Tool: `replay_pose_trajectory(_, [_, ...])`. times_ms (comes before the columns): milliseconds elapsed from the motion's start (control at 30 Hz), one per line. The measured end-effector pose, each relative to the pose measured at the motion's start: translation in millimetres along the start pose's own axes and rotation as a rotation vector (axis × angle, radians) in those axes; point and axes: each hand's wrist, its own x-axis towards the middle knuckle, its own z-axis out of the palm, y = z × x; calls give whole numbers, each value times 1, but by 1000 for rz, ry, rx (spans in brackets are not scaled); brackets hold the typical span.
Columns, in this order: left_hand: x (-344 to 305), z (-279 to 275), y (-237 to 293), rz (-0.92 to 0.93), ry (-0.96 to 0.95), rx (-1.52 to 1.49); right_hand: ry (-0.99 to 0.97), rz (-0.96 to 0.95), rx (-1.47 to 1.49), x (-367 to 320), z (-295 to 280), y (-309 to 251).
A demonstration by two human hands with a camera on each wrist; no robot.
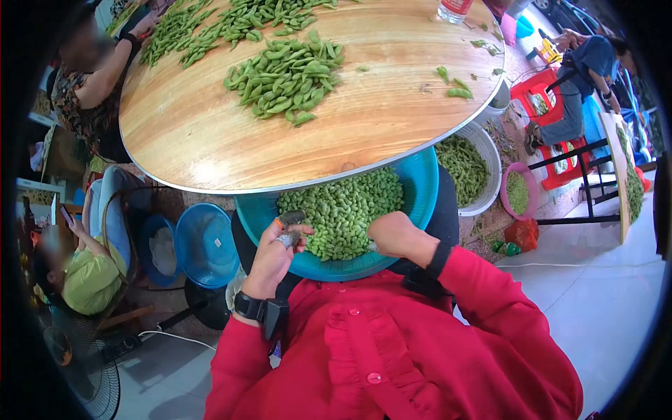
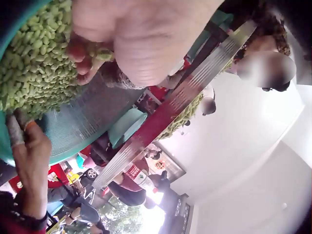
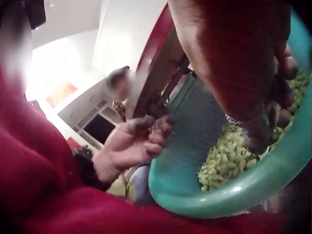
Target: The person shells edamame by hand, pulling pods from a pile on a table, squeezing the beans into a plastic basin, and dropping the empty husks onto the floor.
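A teal basin (image 1: 420, 189) full of shelled green beans (image 1: 343, 210) sits in the person's lap. My left hand (image 1: 269, 255) is above its left rim, thumb wrapped in silvery tape and a dark cover on one finger. A green bean pod (image 2: 101, 54) is pinched in its fingers in the left wrist view. My right hand (image 1: 397, 234) is over the basin's right side, curled, with its wrapped thumb pointing down at the beans. In the right wrist view its fingers (image 3: 287, 66) are close together above them; I cannot tell whether they hold anything.
Above the basin is a round wooden table (image 1: 392, 91) with piled bean pods (image 1: 287, 77) and a bottle (image 1: 455, 8). A white basket (image 1: 493, 161) of pods and a pink basin (image 1: 521, 189) stand right. Blue basins (image 1: 206, 241) stand left. Other people sit around.
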Motion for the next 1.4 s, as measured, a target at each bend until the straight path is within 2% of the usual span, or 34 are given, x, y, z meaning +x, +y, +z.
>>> replay_pose_trajectory(100, [-5,-6,-2,-1,6,-45,-128,21,-65,18,10,-2])
replay_pose_trajectory(200, [-9,-6,-2,-28,45,-47,-101,9,-121,20,10,-2])
replay_pose_trajectory(300, [-13,-8,0,-33,67,-86,-36,34,-35,11,0,5])
replay_pose_trajectory(333, [-14,-12,1,-36,66,-94,-116,48,-41,10,-10,7])
replay_pose_trajectory(433, [-14,-26,0,-27,81,-129,242,-33,209,7,-24,2])
replay_pose_trajectory(567, [-18,-35,-3,22,159,-186,402,-102,257,40,-31,-22])
replay_pose_trajectory(700, [-22,-42,-12,69,215,-252,516,-199,276,81,-5,-42])
replay_pose_trajectory(867, [-27,-41,-12,33,236,-284,422,-163,193,103,0,-61])
replay_pose_trajectory(967, [-27,-45,-15,54,192,-277,351,-138,53,123,20,-63])
replay_pose_trajectory(1067, [-28,-47,-17,66,157,-288,252,-156,-29,124,12,-68])
replay_pose_trajectory(1167, [-30,-46,-15,66,169,-276,297,-196,106,126,15,-63])
replay_pose_trajectory(1267, [-29,-45,-18,56,190,-232,486,-163,282,120,19,-59])
replay_pose_trajectory(1400, [-28,-44,-23,68,179,-255,346,-175,170,121,14,-59])
